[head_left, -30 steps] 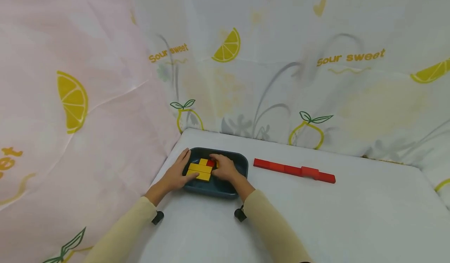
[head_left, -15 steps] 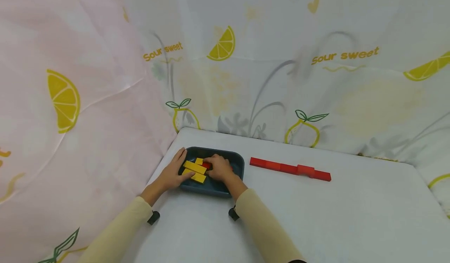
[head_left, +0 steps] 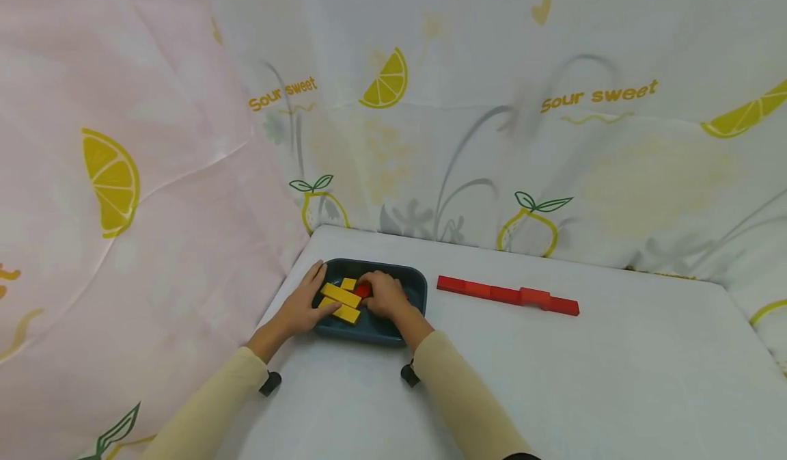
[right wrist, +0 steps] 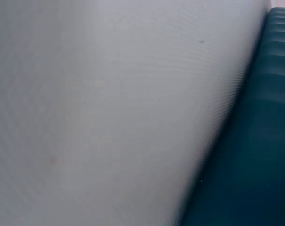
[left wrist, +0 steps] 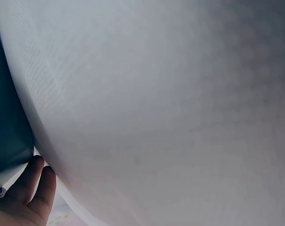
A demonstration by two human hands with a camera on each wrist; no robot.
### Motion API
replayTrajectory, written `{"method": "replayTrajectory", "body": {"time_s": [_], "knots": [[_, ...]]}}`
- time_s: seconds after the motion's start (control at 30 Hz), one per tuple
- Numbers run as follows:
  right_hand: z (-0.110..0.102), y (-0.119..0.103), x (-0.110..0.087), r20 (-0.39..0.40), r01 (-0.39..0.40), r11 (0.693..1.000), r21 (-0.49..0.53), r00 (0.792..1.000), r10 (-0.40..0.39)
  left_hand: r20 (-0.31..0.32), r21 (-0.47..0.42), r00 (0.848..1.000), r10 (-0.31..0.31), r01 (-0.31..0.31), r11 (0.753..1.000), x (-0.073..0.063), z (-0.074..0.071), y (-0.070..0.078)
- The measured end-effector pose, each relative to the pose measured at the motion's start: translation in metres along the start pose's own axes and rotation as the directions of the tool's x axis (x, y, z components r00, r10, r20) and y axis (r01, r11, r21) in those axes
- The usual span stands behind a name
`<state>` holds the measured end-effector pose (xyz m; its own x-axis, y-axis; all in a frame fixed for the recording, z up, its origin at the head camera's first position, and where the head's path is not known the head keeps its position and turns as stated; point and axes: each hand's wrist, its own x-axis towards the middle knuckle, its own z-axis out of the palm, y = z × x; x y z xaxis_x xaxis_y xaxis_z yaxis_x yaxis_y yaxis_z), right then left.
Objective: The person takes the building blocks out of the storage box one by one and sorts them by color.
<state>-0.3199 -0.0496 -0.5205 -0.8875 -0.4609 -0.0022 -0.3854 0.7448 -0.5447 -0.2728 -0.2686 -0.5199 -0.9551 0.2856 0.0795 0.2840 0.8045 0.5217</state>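
In the head view, a dark blue tray [head_left: 369, 337] holds several yellow blocks [head_left: 341, 294] and a red block [head_left: 363, 290]. My left hand [head_left: 299, 308] grips the tray's left side, its thumb over the rim near the yellow blocks. Two of its fingers [left wrist: 43, 193] show against the outer wall in the left wrist view. Inside the tray, my right hand [head_left: 387, 297] pinches the red block between thumb and fingers. More red shows behind that hand, mostly hidden. The right wrist view catches only the tray's outer wall [right wrist: 255, 155] and white cloth.
A row of red blocks [head_left: 476, 289] lies end to end on the white table [head_left: 553, 385], right of the tray. One block in it sits slightly higher. Lemon-print cloth [head_left: 430, 139] hangs behind and on the left.
My right hand has shifted slightly left and closed in on the red block. The yellow blocks have turned and spread apart. My left hand stays on the tray.
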Motion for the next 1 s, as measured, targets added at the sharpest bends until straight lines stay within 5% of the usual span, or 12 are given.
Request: {"method": "replayTrajectory", "body": {"time_s": [0.57,1.0], "knots": [[-0.0076,-0.0033,-0.0030,-0.151,0.022,0.974,0.223,0.988,0.012,0.008,0.006,1.000,-0.020,0.020,1.000,0.0024,-0.0043,0.0028],[-0.0037,-0.0024,-0.0049,-0.224,0.103,0.966,0.239,0.973,-0.049,-0.007,0.010,1.000,-0.026,0.026,1.000,0.0008,0.0024,-0.0026]]}}
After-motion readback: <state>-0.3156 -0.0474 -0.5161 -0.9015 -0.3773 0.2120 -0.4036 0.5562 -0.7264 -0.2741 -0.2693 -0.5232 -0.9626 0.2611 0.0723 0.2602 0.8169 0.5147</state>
